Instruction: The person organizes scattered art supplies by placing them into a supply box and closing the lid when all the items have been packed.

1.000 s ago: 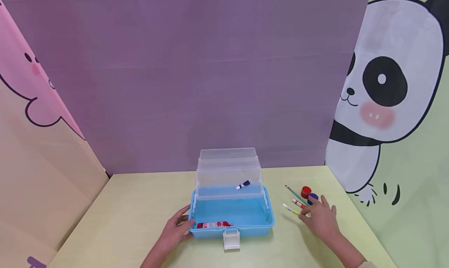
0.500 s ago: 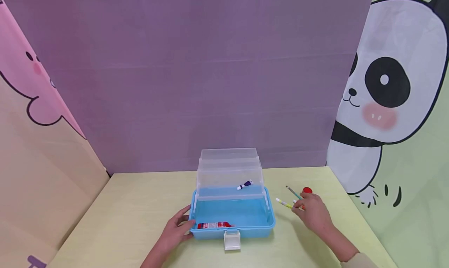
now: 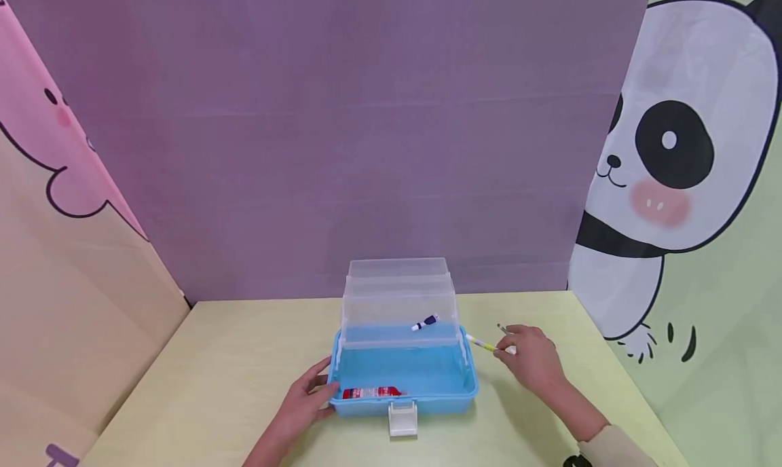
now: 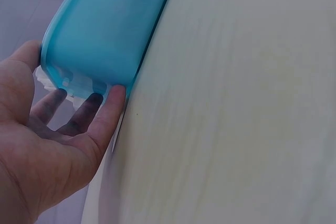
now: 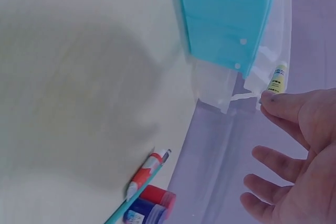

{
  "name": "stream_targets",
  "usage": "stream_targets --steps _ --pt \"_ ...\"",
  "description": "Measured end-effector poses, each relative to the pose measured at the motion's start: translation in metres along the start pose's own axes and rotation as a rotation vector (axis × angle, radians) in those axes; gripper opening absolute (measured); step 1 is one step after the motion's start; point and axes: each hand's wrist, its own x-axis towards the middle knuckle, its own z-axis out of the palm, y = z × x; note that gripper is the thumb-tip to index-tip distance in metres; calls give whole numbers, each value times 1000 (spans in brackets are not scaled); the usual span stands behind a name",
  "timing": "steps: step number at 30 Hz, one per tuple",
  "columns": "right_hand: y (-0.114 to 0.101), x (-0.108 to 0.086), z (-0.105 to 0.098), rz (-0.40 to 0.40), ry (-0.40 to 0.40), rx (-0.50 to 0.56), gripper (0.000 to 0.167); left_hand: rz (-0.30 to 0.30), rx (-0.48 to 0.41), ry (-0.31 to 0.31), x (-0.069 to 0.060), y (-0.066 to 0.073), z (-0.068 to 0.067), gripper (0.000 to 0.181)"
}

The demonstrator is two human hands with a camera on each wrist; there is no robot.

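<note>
My left hand [image 3: 305, 400] holds the left end of a light blue storage box [image 3: 440, 404], thumb at the rim and fingers against the outer side wall. The box's clear lid [image 3: 397, 280] stands raised at the back, with a small purple paint tube [image 3: 425, 322] lying on it. A red bottle [image 3: 371, 392] with white print lies inside along the front wall. Right of the box, my right hand [image 3: 530, 358] pinches a small yellow paint tube [image 5: 276, 78] between thumb and index finger, its white cap end toward the box. The other fingers are loosely bent in the right wrist view.
In the right wrist view, an orange-and-white paint tube [image 5: 142, 176] and a teal paintbrush [image 5: 135, 196] lie beside a red jar [image 5: 164, 196] and a dark blue jar [image 5: 143, 213]. My right hand mostly hides them from the head camera. A purple backdrop [image 3: 275, 148] borders the table.
My right hand has picked up the yellow paint tube from the group at the right and carried it leftward toward the box. The left hand and box stay in place.
</note>
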Motion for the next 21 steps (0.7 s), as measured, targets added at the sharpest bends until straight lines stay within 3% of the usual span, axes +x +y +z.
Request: stream_targets --steps 21 --pt "-25 28 4 72 -99 28 7 -10 20 18 -1 1 1 63"
